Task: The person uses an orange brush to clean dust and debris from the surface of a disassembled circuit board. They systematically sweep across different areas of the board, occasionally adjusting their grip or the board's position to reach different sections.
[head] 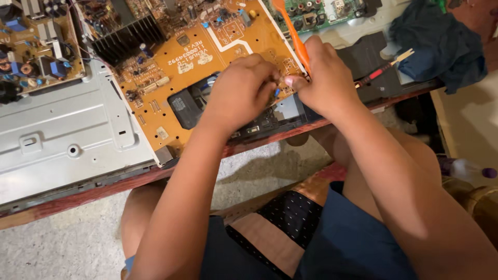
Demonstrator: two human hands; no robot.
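Now the right hand [326,78] holds an orange plastic pry tool [291,30] in a closed grip, its thin blade running up and away over the orange circuit board [207,57] that lies on the grey metal chassis [67,135] on the table [78,199]. Beside it, the left hand [239,92] pinches with narrow fingers a small part at the near right edge of this board, almost touching the right thumb, while a dark blue cloth [441,41] lies far right and a black heat sink [127,39] stands at the board's upper left.
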